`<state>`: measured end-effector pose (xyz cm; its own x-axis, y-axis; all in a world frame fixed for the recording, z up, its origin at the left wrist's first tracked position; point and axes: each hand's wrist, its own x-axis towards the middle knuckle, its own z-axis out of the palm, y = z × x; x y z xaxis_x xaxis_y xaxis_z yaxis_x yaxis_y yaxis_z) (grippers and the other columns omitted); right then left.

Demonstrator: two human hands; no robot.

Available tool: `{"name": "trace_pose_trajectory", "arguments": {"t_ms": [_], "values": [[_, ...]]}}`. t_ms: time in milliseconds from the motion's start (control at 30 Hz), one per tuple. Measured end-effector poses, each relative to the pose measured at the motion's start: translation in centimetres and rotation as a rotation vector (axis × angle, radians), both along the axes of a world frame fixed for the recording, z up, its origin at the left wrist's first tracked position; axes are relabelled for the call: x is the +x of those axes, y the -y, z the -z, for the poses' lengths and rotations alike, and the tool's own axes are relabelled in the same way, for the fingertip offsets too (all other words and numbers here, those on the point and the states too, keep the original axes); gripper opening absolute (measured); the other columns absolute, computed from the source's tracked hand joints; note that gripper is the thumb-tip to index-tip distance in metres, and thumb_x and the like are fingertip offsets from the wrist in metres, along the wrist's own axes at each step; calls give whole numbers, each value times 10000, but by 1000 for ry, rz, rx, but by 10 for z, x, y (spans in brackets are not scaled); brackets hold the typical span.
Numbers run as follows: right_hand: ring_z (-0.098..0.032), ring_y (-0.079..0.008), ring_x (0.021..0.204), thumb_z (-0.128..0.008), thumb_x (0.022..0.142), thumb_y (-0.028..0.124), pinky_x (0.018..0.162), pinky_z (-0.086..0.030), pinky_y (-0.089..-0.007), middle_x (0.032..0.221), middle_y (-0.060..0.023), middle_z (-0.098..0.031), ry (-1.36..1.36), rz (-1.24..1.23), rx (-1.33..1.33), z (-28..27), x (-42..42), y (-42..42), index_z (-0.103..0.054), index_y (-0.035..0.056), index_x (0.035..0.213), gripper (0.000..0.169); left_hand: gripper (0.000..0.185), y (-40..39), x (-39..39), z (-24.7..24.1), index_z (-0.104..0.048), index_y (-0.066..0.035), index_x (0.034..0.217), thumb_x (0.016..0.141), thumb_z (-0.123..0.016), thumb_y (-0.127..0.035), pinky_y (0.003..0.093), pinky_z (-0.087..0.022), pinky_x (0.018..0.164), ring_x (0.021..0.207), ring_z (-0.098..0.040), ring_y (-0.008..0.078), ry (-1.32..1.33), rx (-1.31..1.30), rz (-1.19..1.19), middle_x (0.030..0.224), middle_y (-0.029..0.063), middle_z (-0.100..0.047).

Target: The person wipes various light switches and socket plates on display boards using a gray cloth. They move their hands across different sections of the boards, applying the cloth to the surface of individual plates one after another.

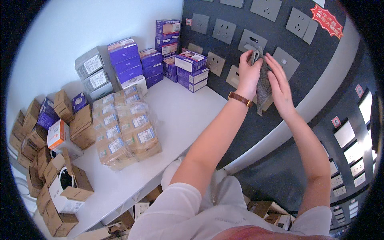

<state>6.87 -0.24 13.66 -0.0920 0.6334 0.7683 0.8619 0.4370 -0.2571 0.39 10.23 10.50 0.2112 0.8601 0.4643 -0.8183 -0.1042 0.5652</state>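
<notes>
My left hand (250,72), with a brown-strapped watch (241,99) at the wrist, grips a folded grey cloth (264,87) near its top. The cloth hangs down between both hands, its lower corner loose. My right hand (279,81) has its fingers straight and lies along the cloth's right side; whether it presses on the cloth is hard to tell. Behind the hands is a dark display panel with grey wall sockets and switches. One grey plate (252,40) sits just above the left hand, and a switch plate (286,63) is partly covered by the right hand.
A white table (186,111) at the left bears a plastic-wrapped block of brown cartons (129,129), stacked purple boxes (124,58), grey boxes (93,70) and an opened carton (70,183). A pale curved panel edge (270,139) runs below the sockets. Open cartons (270,213) stand low down.
</notes>
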Motion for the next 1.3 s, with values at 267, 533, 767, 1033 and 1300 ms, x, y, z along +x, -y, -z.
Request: {"name": "trace_pose_trajectory", "arguments": {"t_ms": [267, 533, 767, 1033, 1300], "values": [[-483, -184, 1282, -563, 981, 286, 1070, -351, -291, 1384, -100, -544, -706, -99, -332, -26, -38, -60, -475, 31, 1429, 523, 506, -10, -2, 1, -410, -9, 1454, 986, -529, -160, 369, -254, 1177, 1462, -270, 270, -96, 234, -333, 1562, 156, -304], [-545, -192, 1223, -524, 966, 77, 1046, -407, -311, 1322, -75, -605, -33, -37, -256, -55, -20, -142, -604, 65, 1308, 352, 544, -51, -20, 19, -377, 22, 1474, 992, -497, -201, 368, -260, 1176, 1434, -336, 308, -63, 286, -466, 1537, 196, -369], [-436, -238, 1356, -562, 836, 23, 1050, -403, -393, 1482, -23, -462, 1221, 414, 345, -79, -24, -187, -558, 104, 1336, 507, 671, -72, 3, 81, -312, 187, 1409, 933, -555, -219, 440, -219, 1198, 1428, -272, 450, -620, 111, -683, 1515, 355, -276], [-448, -197, 1328, -563, 856, 165, 1028, -396, -370, 1448, -24, -499, 1542, 440, 195, -33, -6, -207, -650, 85, 1216, 379, 764, -80, 15, 108, -271, 188, 1426, 914, -592, -280, 444, -198, 1208, 1435, -242, 467, -821, 271, -720, 1529, 374, -214], [-423, -193, 1349, -560, 858, 175, 1010, -399, -363, 1466, -23, -476, 1419, 573, 379, -58, -7, -209, -645, 91, 1216, 378, 873, -95, 5, 126, -255, 169, 1444, 911, -611, -424, 444, -223, 1199, 1450, -227, 443, -859, 329, -717, 1544, 355, -195]]}}
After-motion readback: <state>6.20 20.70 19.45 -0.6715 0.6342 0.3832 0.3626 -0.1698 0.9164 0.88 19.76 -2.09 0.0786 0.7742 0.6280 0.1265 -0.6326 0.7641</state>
